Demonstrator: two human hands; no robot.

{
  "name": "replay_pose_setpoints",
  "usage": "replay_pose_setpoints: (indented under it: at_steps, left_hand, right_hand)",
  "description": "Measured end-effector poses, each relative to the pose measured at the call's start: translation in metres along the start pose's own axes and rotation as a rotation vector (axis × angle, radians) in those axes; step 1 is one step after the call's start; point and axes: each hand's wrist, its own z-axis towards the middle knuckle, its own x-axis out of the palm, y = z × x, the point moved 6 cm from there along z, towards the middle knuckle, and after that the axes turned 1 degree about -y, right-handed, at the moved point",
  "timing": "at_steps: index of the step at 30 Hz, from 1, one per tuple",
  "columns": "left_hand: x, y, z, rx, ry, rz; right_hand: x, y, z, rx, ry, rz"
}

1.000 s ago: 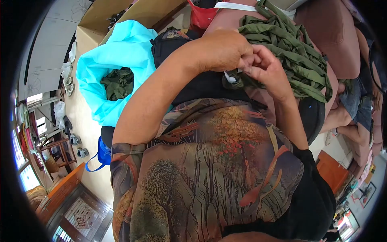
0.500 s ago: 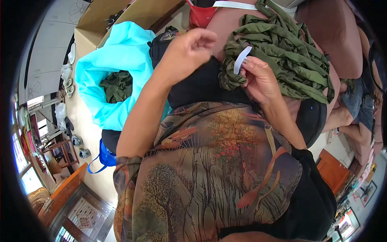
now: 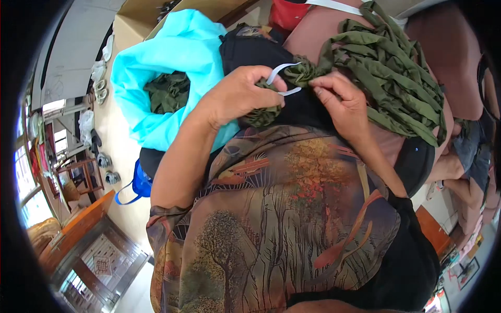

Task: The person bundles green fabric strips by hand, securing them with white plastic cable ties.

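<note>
My left hand [image 3: 235, 96] is closed around a bunched piece of dark green fabric [image 3: 262, 116] and a white elastic band [image 3: 278, 73]. The band curves out from between its thumb and fingers. Close to its right, my right hand [image 3: 342, 99] pinches the gathered green fabric [image 3: 301, 72] between thumb and fingertips. From there the fabric runs to a large heap of green fabric strips [image 3: 389, 68] lying on a pinkish cushioned surface. Part of the band is hidden by my left fingers.
A turquoise bag [image 3: 130, 68] with green fabric [image 3: 168, 93] inside stands at the left. Behind it is a cardboard box [image 3: 133, 21]. A red item [image 3: 288, 14] lies at the back, a blue bag [image 3: 140, 183] at lower left. Another person's legs [image 3: 451, 161] show at right.
My left hand has come down to the right and taken hold of the white band and bunched fabric. My right hand has let the band go and now pinches the green fabric.
</note>
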Motion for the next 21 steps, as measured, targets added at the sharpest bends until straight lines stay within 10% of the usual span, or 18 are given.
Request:
replay_pose_setpoints:
  at_steps: [10,21]
  left_hand:
    - [-0.031,0.033,-0.03,0.08,-0.088,0.138]
    - [-0.03,0.034,-0.026,0.201,-0.177,0.3]
  right_hand:
    - [0.066,0.065,0.032,-0.659,0.189,-0.388]
    - [0.063,0.063,0.052,-0.519,0.323,-0.672]
